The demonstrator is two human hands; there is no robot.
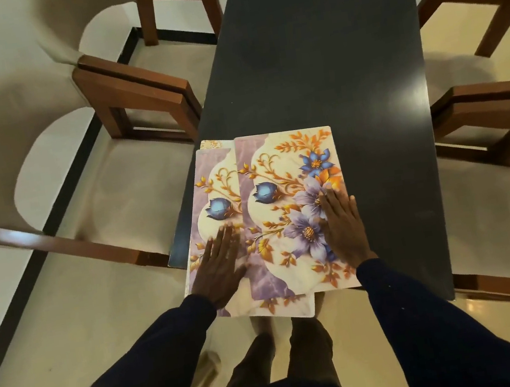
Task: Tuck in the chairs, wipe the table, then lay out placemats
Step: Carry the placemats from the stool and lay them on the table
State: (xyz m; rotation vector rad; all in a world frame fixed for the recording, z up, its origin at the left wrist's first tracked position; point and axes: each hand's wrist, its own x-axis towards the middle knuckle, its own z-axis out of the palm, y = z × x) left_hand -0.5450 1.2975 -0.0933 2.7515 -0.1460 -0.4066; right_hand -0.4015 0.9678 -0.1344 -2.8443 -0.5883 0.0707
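A black rectangular table [327, 61] runs away from me. A stack of floral placemats lies at its near left corner, hanging over the near and left edges. The top placemat [280, 170] sits shifted to the right of the one beneath [212, 179], and a third shows only as a corner at the far left. My left hand [220, 260] lies flat with straight fingers on the lower placemat. My right hand [343, 223] presses flat on the right part of the top placemat.
Two cream-cushioned wooden chairs [121, 186] stand on the left, their seats out from under the table. Two more chairs [487, 128] stand on the right. A white wall with a black skirting strip [54, 221] runs along the left. Beige floor lies around my legs.
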